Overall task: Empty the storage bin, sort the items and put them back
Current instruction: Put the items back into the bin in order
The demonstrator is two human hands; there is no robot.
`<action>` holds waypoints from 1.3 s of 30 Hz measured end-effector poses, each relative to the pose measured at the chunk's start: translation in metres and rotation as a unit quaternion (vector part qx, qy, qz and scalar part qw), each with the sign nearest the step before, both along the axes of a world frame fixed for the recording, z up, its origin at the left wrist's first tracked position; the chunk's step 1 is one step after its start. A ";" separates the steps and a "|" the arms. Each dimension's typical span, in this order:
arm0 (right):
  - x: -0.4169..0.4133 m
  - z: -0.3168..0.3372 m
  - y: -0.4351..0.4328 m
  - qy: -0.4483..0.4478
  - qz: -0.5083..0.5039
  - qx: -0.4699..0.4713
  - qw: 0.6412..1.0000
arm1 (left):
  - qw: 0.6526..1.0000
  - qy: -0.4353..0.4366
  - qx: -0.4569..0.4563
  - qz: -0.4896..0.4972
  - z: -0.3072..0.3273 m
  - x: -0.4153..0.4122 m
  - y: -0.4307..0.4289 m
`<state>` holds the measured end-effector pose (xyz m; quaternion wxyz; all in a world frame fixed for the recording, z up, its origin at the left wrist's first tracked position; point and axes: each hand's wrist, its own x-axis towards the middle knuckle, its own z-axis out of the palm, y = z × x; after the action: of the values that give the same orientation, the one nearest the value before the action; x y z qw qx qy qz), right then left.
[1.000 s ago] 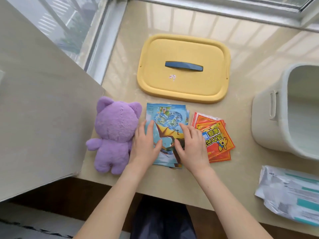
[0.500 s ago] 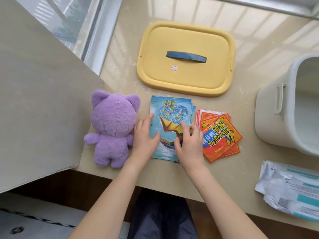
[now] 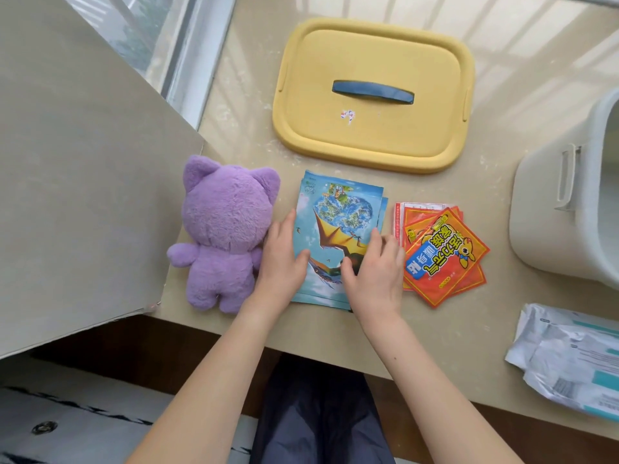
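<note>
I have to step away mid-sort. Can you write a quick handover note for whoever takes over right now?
Left hand and right hand: both lie flat on the stack of blue picture booklets, squaring it; nothing is gripped.
On the beige counter: purple plush cat to the left, red-orange packets to the right, yellow lid with blue handle behind, white paper pouches far right.
Done: white storage bin looks emptied, items grouped.
Left: return everything, close the lid.

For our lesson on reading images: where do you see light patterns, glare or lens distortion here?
Head view: striped window light falls across the counter behind the yellow lid; soft daylight, faint shadows under both hands, left and right; wide-angle bending curves the white bin at the right edge.
</note>
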<state>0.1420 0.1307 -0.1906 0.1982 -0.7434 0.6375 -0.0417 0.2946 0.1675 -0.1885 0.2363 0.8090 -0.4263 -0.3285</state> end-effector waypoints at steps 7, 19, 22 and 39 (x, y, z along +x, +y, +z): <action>-0.014 -0.004 0.006 -0.065 0.033 0.014 0.997 | 0.996 -0.077 0.024 -0.025 -0.005 -0.010 0.008; -0.086 0.056 -0.006 -0.105 -0.065 -0.104 0.987 | 0.977 -0.110 -0.115 -0.139 0.064 -0.052 -0.026; -0.116 0.059 -0.011 -0.087 -0.110 -0.087 0.986 | 0.974 -0.082 -0.133 -0.163 0.071 -0.074 -0.040; -0.142 0.006 -0.023 -0.095 -0.199 0.034 0.975 | 0.986 -0.043 -0.049 -0.154 0.007 -0.148 -0.051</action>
<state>-0.0003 0.1077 -0.1844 0.2702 -0.5873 0.7519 -0.1290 0.1470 0.1165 -0.1817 0.2040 0.7341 -0.5714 -0.3048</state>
